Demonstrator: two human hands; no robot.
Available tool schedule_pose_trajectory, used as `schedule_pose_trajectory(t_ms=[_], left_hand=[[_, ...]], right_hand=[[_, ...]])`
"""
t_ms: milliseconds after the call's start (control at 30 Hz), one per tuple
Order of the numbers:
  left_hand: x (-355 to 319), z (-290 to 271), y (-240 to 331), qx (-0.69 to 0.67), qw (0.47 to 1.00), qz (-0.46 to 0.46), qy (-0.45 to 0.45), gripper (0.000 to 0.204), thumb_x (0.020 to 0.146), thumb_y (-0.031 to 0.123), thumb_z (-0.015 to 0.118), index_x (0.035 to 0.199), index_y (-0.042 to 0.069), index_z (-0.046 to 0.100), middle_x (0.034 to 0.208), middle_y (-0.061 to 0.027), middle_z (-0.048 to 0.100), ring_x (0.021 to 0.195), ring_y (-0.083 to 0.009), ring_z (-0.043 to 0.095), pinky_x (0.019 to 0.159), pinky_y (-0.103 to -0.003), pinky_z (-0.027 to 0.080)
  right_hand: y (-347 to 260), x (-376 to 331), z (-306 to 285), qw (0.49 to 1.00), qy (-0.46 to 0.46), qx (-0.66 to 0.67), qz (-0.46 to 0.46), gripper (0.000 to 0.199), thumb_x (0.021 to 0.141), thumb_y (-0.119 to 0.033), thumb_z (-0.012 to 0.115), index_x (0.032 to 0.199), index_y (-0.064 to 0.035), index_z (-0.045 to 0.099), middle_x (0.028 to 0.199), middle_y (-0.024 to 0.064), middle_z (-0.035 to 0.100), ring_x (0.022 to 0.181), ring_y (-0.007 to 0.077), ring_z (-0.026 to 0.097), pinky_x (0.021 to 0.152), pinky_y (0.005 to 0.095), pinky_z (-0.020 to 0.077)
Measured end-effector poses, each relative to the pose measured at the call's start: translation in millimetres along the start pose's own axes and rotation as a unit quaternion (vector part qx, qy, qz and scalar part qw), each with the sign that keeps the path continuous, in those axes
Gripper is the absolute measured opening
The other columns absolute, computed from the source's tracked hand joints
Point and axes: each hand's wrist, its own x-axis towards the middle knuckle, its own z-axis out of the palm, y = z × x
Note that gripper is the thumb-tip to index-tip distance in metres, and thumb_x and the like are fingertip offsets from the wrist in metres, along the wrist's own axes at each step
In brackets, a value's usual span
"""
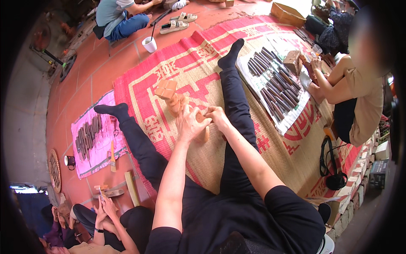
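Observation:
Between my outstretched legs lies a carved piece of light orange-brown wood, with a squared block at its far end and a twisted, rounded body. My left hand is wrapped over the near part of this carving, its thumb pointing toward the other hand. Close beside it, my right hand has its fingers pinched together against the side of the wood. Whatever those fingers hold is hidden from view. The carving's near end shows just below my hands.
Many dark-handled carving tools lie on a white sheet at right, others on a pink cloth at left. A brush and wooden strip lie nearby. A white cup stands beyond the patterned mat. Co-workers sit around.

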Motion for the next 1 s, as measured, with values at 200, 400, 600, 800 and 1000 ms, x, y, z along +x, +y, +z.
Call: schedule_pose_trajectory(t_ms=[200, 400, 600, 800, 1000], left_hand=[[-3.3, -10.8, -13.5, -0.04, 0.999, -0.029, 0.015, 0.042, 0.072, 0.044, 0.077, 0.093, 0.01, 0.065, 0.105, -0.0087, 0.054, 0.101, -0.0281, 0.06, 0.083, -0.045, 0.05], [-1.6, -11.5, -18.5, -0.052, 0.997, -0.035, 0.033, 0.042, 0.072, 0.043, 0.077, 0.096, 0.01, 0.066, 0.105, -0.0084, 0.054, 0.097, -0.0276, 0.063, 0.081, -0.043, 0.052], [-4.0, -13.0, -18.2, -0.055, 0.997, -0.045, 0.043, 0.042, 0.071, 0.043, 0.078, 0.094, 0.01, 0.066, 0.106, -0.0088, 0.054, 0.097, -0.0291, 0.062, 0.081, -0.044, 0.052], [-6.5, -12.9, -13.4, -0.033, 0.999, 0.013, 0.018, 0.041, 0.071, 0.042, 0.079, 0.092, 0.011, 0.064, 0.105, -0.0084, 0.054, 0.097, -0.0292, 0.062, 0.082, -0.045, 0.051], [-7.0, -24.4, -19.7, -0.088, 0.994, -0.055, 0.034, 0.04, 0.072, 0.043, 0.077, 0.092, 0.011, 0.064, 0.102, -0.0061, 0.054, 0.094, -0.027, 0.063, 0.079, -0.043, 0.052]], right_hand=[[-29.5, -41.1, 22.4, 0.992, -0.081, 0.096, 0.003, 0.015, 0.077, -0.002, 0.069, 0.09, 0.0044, 0.065, 0.088, 0.0141, 0.07, 0.079, 0.0188, 0.069, 0.07, 0.0333, 0.0575], [-20.8, -22.4, 49.4, 0.952, 0.036, -0.289, -0.098, 0.041, 0.079, -0.029, 0.07, 0.109, -0.0011, 0.069, 0.095, 0.0181, 0.071, 0.093, 0.0333, 0.069, 0.085, 0.0403, 0.0523], [-33.3, -22.4, 47.9, 0.958, 0.037, -0.272, -0.077, 0.031, 0.08, -0.027, 0.067, 0.097, -0.001, 0.073, 0.086, 0.0189, 0.071, 0.088, 0.031, 0.07, 0.081, 0.0396, 0.0529], [-19.3, -3.4, 13.7, 0.989, 0.041, -0.137, 0.035, 0.009, 0.073, -0.005, 0.068, 0.07, 0.001, 0.063, 0.064, 0.006, 0.062, 0.066, 0.0139, 0.063, 0.067, 0.0278, 0.0512], [-27.9, -32.9, 27.3, 0.985, -0.09, 0.144, 0.009, 0.015, 0.076, -0.005, 0.072, 0.088, 0.0012, 0.065, 0.111, 0.0108, 0.066, 0.093, 0.0187, 0.066, 0.084, 0.0335, 0.0545]])
